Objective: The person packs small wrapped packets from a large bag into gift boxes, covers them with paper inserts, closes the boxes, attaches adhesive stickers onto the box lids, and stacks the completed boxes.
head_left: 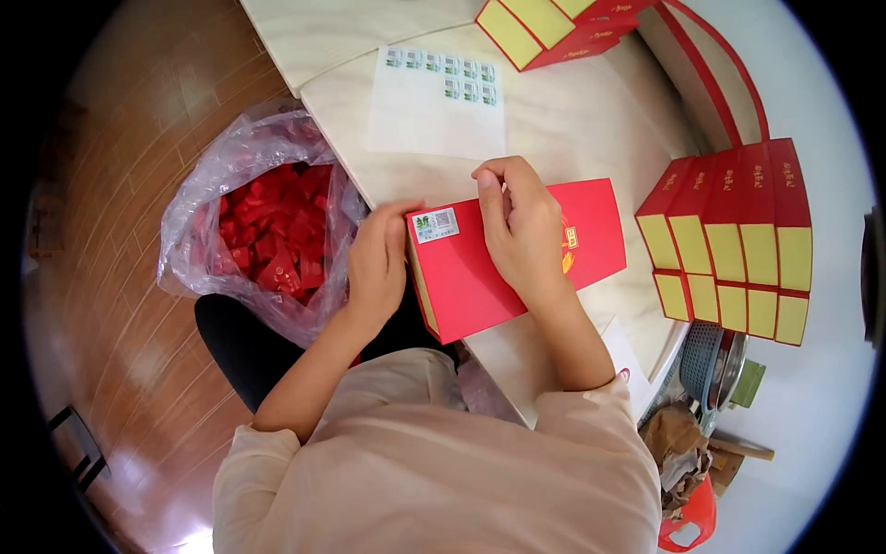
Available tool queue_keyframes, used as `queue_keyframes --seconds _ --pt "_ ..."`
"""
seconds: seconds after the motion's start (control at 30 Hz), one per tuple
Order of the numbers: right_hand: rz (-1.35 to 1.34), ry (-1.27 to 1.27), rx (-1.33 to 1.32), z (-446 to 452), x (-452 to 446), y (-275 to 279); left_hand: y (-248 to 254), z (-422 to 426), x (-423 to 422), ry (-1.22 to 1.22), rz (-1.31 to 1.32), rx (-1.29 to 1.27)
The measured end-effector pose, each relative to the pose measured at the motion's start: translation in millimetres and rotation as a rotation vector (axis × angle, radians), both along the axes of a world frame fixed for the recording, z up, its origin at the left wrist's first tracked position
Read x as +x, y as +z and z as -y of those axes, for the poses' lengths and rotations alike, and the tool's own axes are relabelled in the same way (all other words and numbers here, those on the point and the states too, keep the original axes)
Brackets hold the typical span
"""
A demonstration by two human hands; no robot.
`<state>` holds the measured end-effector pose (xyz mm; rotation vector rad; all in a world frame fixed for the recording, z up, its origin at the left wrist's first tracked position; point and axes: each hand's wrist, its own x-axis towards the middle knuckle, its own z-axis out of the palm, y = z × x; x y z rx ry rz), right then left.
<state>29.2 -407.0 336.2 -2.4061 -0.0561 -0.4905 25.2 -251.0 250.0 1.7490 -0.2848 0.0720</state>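
Observation:
A red box with yellow sides lies tilted over the table's front edge. A printed sticker is on its upper left corner. My left hand grips the box's left end, with fingers along its yellow side and upper corner. My right hand rests on top of the box, its fingers curled inward and partly hidden; whether anything is between them I cannot make out. Beyond the box lies a white sheet with several similar stickers in two rows at its far end.
Stacked red and yellow boxes stand at the right, and more at the back. Left of the table, a clear plastic bag holds red pieces. A basket and brown paper are at the lower right.

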Motion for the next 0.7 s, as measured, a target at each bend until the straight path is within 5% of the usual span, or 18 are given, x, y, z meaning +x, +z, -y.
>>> queue_keyframes --seconds 0.37,0.53,0.7 --pt "-0.04 0.327 -0.306 -12.8 -100.3 -0.6 3.8 -36.2 -31.5 -0.122 0.152 0.059" --pt "0.098 0.12 -0.492 -13.8 -157.5 -64.1 -9.6 -28.0 -49.3 -0.173 -0.108 -0.168" --pt "0.338 -0.086 -0.353 -21.0 -142.9 -63.3 10.6 -31.7 -60.1 -0.25 -0.27 -0.418"
